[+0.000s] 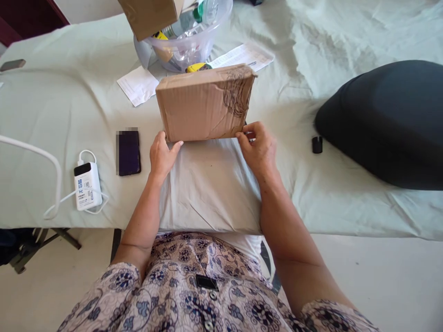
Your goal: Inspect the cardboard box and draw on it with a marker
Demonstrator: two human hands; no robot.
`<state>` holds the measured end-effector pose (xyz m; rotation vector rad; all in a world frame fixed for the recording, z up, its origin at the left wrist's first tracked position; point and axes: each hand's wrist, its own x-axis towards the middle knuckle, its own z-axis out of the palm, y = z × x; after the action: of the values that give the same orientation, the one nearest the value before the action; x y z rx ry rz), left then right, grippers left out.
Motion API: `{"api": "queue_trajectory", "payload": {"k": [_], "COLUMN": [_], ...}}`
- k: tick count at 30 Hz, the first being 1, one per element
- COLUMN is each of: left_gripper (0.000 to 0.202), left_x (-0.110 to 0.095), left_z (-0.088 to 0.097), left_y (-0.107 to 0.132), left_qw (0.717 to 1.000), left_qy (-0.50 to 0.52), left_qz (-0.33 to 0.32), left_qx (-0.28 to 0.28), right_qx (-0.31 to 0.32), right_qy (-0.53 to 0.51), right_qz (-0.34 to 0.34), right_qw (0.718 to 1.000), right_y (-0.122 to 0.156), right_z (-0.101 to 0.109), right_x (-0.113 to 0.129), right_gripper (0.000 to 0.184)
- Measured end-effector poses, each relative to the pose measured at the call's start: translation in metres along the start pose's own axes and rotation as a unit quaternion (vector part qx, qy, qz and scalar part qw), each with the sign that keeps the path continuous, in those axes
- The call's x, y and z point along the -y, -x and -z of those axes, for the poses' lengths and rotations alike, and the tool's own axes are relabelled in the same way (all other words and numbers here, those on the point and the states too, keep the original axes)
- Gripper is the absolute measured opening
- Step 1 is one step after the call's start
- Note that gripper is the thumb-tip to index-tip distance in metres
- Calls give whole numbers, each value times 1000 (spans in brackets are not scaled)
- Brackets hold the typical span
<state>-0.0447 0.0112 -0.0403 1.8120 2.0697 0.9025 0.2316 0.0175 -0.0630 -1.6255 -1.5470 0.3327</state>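
A brown cardboard box (204, 103) wrapped in tape stands on its long edge on a folded pale cloth (207, 184) at the table's front. My left hand (162, 157) rests flat against the box's lower left corner, fingers apart. At the lower right corner, my right hand (258, 147) pinches the box's bottom edge between thumb and fingers.
A clear plastic bowl (190, 44) of small items and another cardboard box (148, 16) sit behind, with paper sheets (138, 85). A dark phone (128, 152), a white power bank (87, 185) with cable lie left; a large black cushion (387, 120) and small black cap (317, 144) right.
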Motion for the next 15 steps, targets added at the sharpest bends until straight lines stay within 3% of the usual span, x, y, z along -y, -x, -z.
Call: {"api": "queue_trajectory", "payload": {"k": [8,11,15], "left_gripper": [86,92,89], "left_x": [-18,-23,-25], "left_z": [-21,-27,-31], "left_y": [18,25,28], "left_qw": [986,980,975], "left_qy": [94,113,137], "left_qz": [29,35,33], "left_qx": [-134,-159,-171], "right_qx": [-47,-78,-98], "right_qy": [23,33,55], "right_qz": [-8,0,-3], "right_qw": [999,996,994], "right_y": [23,25,22], "right_z": [-18,-23,-24], "right_x": [20,20,18], "right_gripper": [83,90,85]}}
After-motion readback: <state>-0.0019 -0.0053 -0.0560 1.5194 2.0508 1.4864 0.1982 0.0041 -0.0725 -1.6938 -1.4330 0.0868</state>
